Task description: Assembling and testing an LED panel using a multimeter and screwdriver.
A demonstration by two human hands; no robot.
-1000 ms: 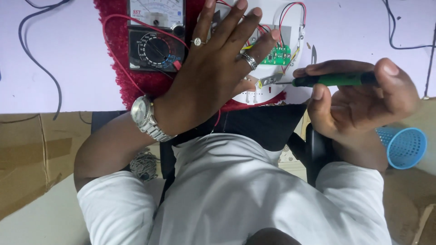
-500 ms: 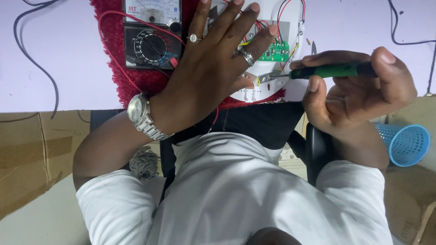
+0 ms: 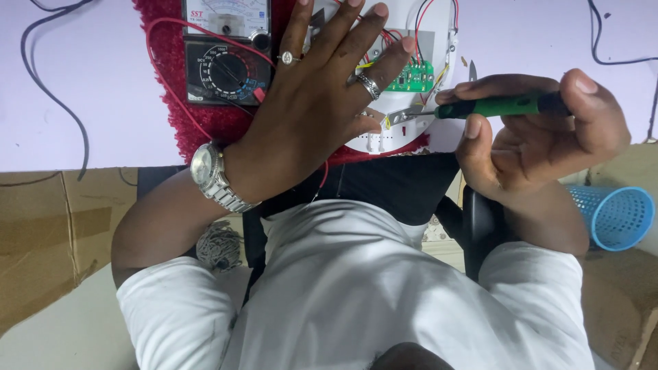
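My left hand [image 3: 322, 109], with rings and a metal wristwatch, lies flat with fingers spread on a round white panel [image 3: 404, 133] that carries a small green circuit board [image 3: 411, 77] and red, yellow and black wires. My right hand [image 3: 541, 130] grips a green-handled screwdriver [image 3: 504, 105] held level, its metal tip at the panel's right edge near my left little finger. The panel rests on a red fuzzy mat [image 3: 171, 82].
An analog multimeter [image 3: 223, 51] with a red lead sits on the mat left of my hand. Black cables [image 3: 51, 75] trail over the white tabletop. A blue mesh basket [image 3: 613, 216] and cardboard [image 3: 48, 226] lie on the floor below.
The screwdriver and my right hand have shifted slightly; my left hand stays pressed flat on the panel. The view has moved a little.
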